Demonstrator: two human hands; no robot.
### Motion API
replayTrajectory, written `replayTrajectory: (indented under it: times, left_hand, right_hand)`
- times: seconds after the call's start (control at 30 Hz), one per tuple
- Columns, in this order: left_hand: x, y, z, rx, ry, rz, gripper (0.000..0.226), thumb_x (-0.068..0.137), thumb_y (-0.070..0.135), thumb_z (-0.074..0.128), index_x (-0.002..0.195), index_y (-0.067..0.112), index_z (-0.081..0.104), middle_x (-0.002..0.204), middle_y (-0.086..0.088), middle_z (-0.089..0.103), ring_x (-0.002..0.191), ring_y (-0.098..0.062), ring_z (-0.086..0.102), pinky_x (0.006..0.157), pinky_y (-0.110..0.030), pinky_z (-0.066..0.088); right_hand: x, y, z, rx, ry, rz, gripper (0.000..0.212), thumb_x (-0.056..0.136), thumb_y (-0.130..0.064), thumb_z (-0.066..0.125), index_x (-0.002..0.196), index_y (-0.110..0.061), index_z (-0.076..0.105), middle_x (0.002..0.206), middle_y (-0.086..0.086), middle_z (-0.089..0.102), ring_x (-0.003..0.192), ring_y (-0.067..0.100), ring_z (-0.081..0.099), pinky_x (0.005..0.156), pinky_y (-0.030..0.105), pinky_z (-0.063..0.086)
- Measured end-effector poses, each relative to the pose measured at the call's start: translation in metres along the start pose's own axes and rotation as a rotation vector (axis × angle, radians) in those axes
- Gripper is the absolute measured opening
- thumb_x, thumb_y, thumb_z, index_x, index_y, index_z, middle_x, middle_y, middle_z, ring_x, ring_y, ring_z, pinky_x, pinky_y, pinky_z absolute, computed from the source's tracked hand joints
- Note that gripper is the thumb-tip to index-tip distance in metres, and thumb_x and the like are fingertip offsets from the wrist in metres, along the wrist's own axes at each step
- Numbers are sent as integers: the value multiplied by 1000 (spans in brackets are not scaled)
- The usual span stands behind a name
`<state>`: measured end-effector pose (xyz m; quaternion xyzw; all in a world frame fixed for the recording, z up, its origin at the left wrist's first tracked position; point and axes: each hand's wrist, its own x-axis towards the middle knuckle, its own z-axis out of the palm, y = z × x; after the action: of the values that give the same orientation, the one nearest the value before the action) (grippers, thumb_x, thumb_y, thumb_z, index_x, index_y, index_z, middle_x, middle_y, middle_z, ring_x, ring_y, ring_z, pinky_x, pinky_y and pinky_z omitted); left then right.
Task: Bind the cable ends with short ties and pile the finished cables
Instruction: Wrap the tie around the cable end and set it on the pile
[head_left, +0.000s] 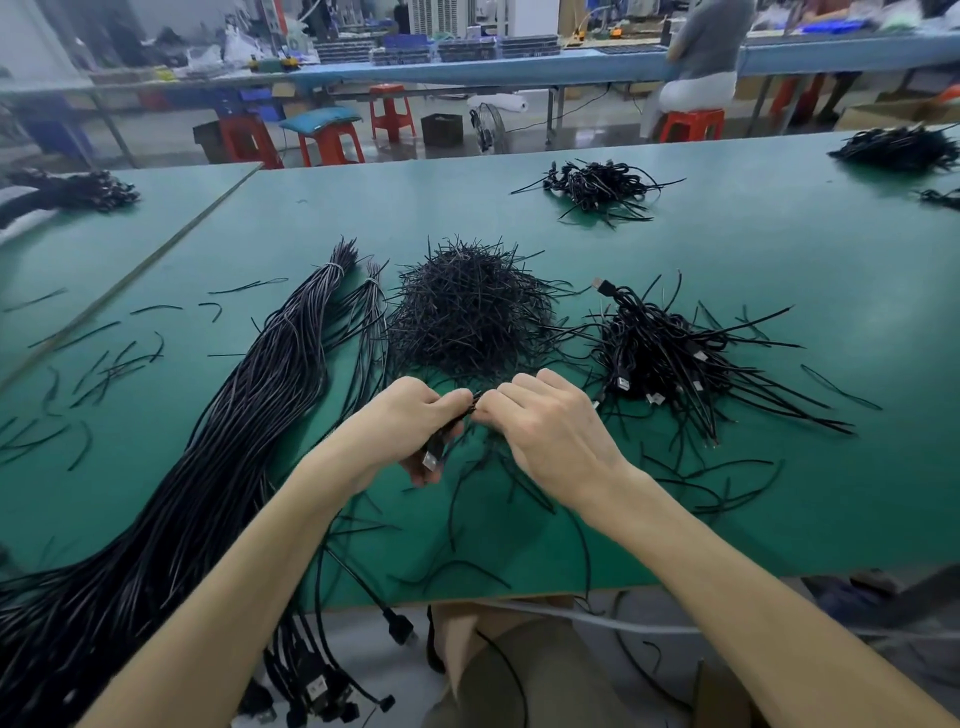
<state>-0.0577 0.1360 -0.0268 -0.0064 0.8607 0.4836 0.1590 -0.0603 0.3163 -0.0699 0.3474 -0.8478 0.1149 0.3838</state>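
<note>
Two hands meet over the green table (727, 249) in the head view, fingertips almost touching. My left hand (410, 431) is curled round a folded black cable (440, 441), whose silver plug (430, 461) pokes out below my palm. My right hand (550, 428) pinches what I take to be a short tie (475, 404) at the cable's upper end, right between the two sets of fingertips; the tie is mostly hidden, so I cannot tell how far it is twisted.

The cable runs from my left fingers (452, 400) down toward my wrist, its long axis slanting toward me; loose tails trail from under my right hand toward the table edge. Straight ahead of my fingers sits the heap of ties (467, 317); the pile of finished cables (670, 358) lies ahead and to the right, nearer my right hand than my left; the long bundle of unbound cables (244, 415) stretches away left of my left hand.

I judge the binding about midway. Once the twist is tight, the drop onto the pile is a short reach rightward, best made by the right hand, laying the cable along the others.
</note>
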Motion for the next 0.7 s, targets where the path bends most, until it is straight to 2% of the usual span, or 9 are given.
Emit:
replayTrajectory:
  times: [0.1, 0.17, 0.27, 0.3, 0.37, 0.43, 0.5, 0.57, 0.7]
  left_hand:
    - [-4, -8, 0, -58, 3, 79, 50, 106, 41, 52, 73, 3, 58, 58, -2, 59, 48, -32, 68, 39, -24, 45]
    - [-4, -12, -1, -98, 3, 115, 52, 106, 44, 50, 79, 0, 59, 63, -4, 64, 49, -36, 69, 39, -24, 46]
    - [1, -15, -2, 35, 95, 187, 51, 106, 44, 49, 63, 18, 59, 57, -14, 56, 36, -25, 52, 39, -21, 36]
    - [2, -15, -1, 54, 113, 199, 52, 106, 42, 50, 58, 24, 59, 57, -15, 50, 36, -21, 44, 39, -21, 32]
    - [3, -13, 1, 33, 95, 228, 47, 106, 37, 51, 62, 24, 63, 59, -11, 44, 40, -18, 34, 41, -22, 30]
    - [2, -12, 2, 77, 49, 283, 42, 107, 33, 49, 78, 9, 68, 55, -5, 48, 42, -16, 37, 45, -25, 32]
    - [0, -11, 2, 126, 6, 336, 43, 109, 32, 46, 88, 2, 69, 57, 2, 60, 44, -17, 50, 46, -26, 38]
    - [-3, -11, 0, 44, -6, 345, 42, 110, 30, 43, 96, -1, 68, 69, -2, 69, 52, -21, 62, 48, -27, 42]
    - [-4, -15, -11, -140, 88, 319, 34, 108, 32, 45, 115, 6, 66, 95, -9, 76, 75, -22, 74, 62, -31, 55]
  right_hand:
    - [1, -2, -6, 13, -39, 36, 29, 103, -26, 56, 82, -11, 69, 74, 1, 65, 71, 25, 61, 65, 39, 50]
    - [3, -4, -12, 34, -52, 50, 26, 102, -31, 59, 93, -10, 70, 84, 1, 67, 80, 25, 62, 72, 40, 52]
    - [8, -8, -20, 59, -67, 87, 41, 96, -38, 64, 123, -8, 65, 117, 4, 65, 104, 27, 59, 90, 40, 50]
    - [10, -9, -23, 39, -83, 83, 46, 94, -36, 67, 131, -10, 62, 128, 4, 62, 115, 27, 55, 97, 40, 47]
    - [12, -8, -25, -15, -157, 47, 48, 92, -25, 71, 137, -17, 59, 140, 2, 56, 128, 28, 48, 106, 41, 38]
    - [11, -5, -24, -4, -219, 41, 45, 90, -12, 71, 133, -19, 62, 130, -4, 63, 125, 25, 52, 108, 41, 30]
    - [8, -2, -24, 20, -215, 80, 34, 92, -8, 69, 124, -19, 67, 112, -6, 68, 112, 23, 59, 104, 38, 29]
    - [7, 3, -25, 24, -178, 129, 20, 94, -15, 70, 113, -17, 71, 104, -5, 67, 102, 24, 60, 98, 36, 32]
    - [13, 19, -32, 114, -133, 325, 16, 94, -15, 70, 110, -15, 71, 101, -1, 63, 96, 20, 57, 96, 33, 35]
